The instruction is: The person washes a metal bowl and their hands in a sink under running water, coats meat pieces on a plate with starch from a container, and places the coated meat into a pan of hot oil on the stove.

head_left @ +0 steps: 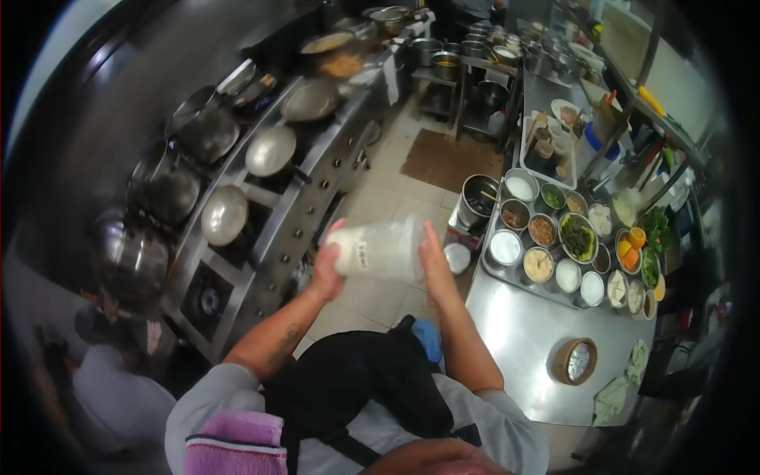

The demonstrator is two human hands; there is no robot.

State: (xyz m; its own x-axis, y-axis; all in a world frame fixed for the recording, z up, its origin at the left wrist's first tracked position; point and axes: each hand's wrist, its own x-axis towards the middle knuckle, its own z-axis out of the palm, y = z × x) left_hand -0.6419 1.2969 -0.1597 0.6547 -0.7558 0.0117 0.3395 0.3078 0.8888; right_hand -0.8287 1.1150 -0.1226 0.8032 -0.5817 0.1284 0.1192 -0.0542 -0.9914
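Between both hands, a clear plastic tub [376,249] is held on its side in mid-air above the floor. White contents gather toward its left end, and a small printed label is on its wall, too small to read. My left hand [326,267] grips the left end. Against the right end presses my right hand [434,263], its fingers partly hidden behind the tub. To the right, a steel counter [507,313] carries several metal pots of ingredients, among them one of white powder [505,248] and one of a beige paste [538,264].
Along the left runs a stove [265,265] with several woks, such as a steel wok [224,215]. Another person [119,388] is at the lower left. A brown mat [451,158] lies on the floor ahead. A round wooden bowl [574,361] sits on the counter.
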